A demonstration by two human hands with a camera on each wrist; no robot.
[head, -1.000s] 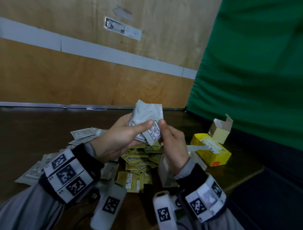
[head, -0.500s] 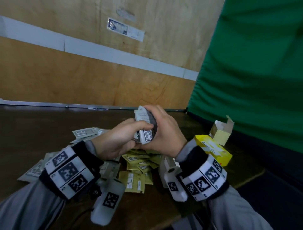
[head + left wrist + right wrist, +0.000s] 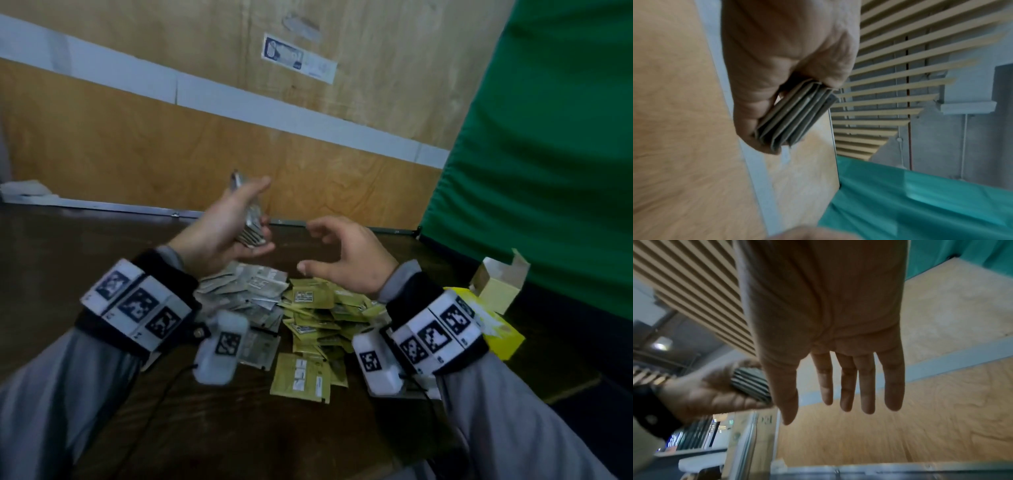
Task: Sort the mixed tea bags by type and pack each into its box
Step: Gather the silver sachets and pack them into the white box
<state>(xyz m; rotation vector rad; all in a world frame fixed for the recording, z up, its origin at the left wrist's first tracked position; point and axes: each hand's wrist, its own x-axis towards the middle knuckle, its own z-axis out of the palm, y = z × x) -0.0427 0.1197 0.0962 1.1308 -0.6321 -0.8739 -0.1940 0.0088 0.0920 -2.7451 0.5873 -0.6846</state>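
Left hand [image 3: 219, 233] clamps grey sachet stack [image 3: 795, 113] edge-on; right hand [image 3: 346, 260] apart, apparently empty.

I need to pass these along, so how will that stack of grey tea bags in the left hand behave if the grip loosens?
The stack of grey tea bags is loose flat sachets pinched edge-on by the left hand, so it would probably fan apart and slide. The sachets look thin and light, likely bending rather than breaking. The right hand is free to steady them.
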